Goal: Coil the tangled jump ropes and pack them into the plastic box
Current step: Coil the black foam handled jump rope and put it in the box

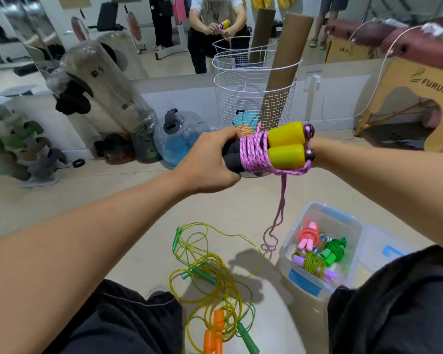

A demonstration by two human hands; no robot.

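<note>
Clenching the handles (287,146), left hand (210,159) (right hand hidden) above the box (317,284).

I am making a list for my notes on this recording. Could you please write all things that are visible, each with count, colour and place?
pink rope with handles: one, pink cord, yellow-and-black handles, held up in both hands, tail hanging down
loose ropes: several tangled, yellow-green cords, green and orange handles, on the floor between the legs
plastic box: one, clear, blue latches, floor at right
coiled ropes: a few, pink, green, purple, inside the box
box lid: one, clear, right of the box
wire basket: one, white, by the mirror
cardboard tube: one, brown, standing in the basket
left hand: grips the black handle ends
right hand: mostly hidden behind the yellow ends
</note>
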